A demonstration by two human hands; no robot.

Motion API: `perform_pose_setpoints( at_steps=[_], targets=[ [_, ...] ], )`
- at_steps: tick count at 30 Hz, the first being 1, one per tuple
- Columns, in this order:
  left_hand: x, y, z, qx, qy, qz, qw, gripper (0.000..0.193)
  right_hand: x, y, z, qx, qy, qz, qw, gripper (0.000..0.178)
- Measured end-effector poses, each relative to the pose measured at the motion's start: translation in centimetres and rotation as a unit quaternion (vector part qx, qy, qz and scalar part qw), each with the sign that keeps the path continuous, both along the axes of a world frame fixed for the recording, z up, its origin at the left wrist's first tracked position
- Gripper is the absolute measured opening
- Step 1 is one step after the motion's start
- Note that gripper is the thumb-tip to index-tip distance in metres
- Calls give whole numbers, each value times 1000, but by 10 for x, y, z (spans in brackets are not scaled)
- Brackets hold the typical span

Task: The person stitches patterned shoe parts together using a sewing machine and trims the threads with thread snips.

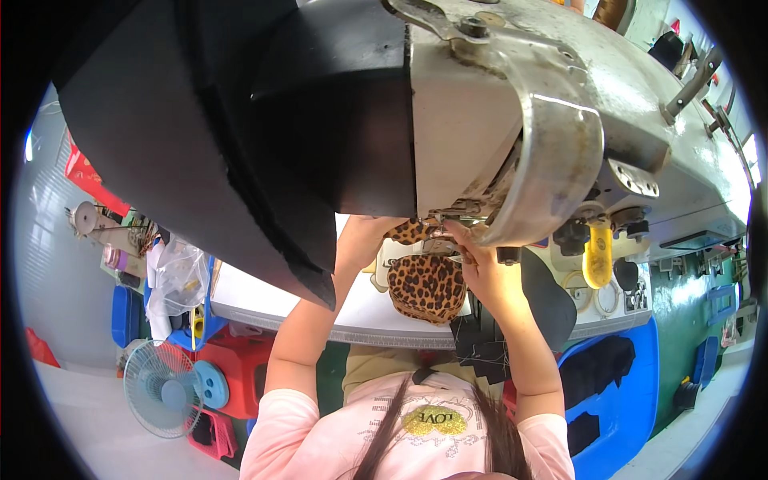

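Observation:
A leopard-print fabric piece [428,286], boxy like a small pouch, hangs below the head of a sewing machine [468,120]. Its upper part reaches up to the needle area, which the machine's head partly covers. My left hand [374,230] touches the fabric's upper left side; the machine hides most of its fingers. On the other side, my right hand [482,268] has its fingers curled and closed at the fabric's edge, with a fingertip close beside the needle area. Dark fabric pieces [488,340] lie under my right forearm.
The white worktable [260,296] has a ruler-like front edge. A blue tub [624,400] with black pieces stands at the right. On the left are a fan [164,388], a red stool [236,376] and a clear plastic bag [180,272]. A yellow lamp [598,256] hangs from the machine.

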State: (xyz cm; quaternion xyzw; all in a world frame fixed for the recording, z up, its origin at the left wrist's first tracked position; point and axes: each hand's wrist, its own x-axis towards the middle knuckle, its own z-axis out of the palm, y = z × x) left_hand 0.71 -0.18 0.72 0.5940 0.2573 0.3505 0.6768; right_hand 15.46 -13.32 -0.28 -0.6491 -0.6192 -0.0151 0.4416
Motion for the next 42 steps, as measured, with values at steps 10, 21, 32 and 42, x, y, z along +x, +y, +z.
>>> perform_pose_setpoints(
  at_steps=[10,21,32,42],
  targets=[
    [-10,-11,-17,-173,-67,-12,983,22,-1,0,4,-26,-17,-12,999,37],
    [-14,-33,-12,-142,-50,-9,989,19,1,-5,3,-32,72,23,997,53],
    [-11,-33,-16,-132,-60,-9,989,19,3,-5,1,-58,36,20,997,58],
    [6,-36,-21,-102,-138,19,985,18,2,-6,0,-79,45,8,996,54]
  ],
)
